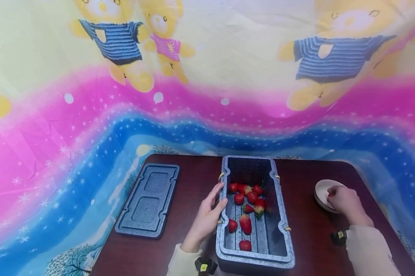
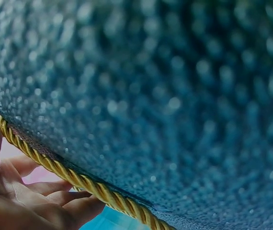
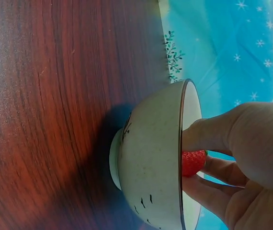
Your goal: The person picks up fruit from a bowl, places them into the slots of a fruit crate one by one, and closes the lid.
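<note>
In the head view my right hand (image 1: pixel 348 203) is over a white bowl (image 1: pixel 318 194) at the right of the table. Its thumb and fingers reach inside the rim and pinch a red strawberry (image 3: pixel 193 163), seen in the right wrist view. My left hand (image 1: pixel 206 214) rests against the left side of a long grey speckled box (image 1: pixel 255 259), fingers extended along the wall. Beside those fingers runs a twisted gold rope (image 2: pixel 62 170) in the left wrist view. Several strawberries (image 1: pixel 245 224) lie on the slatted bottom of the box.
A grey lid (image 1: pixel 148 199) with two recessed panels lies flat on the dark wooden table (image 1: pixel 190 172), left of the box. Behind the table hangs a cloth (image 1: pixel 210 76) printed with bears and snowflakes. The bowl stands near the table's right edge.
</note>
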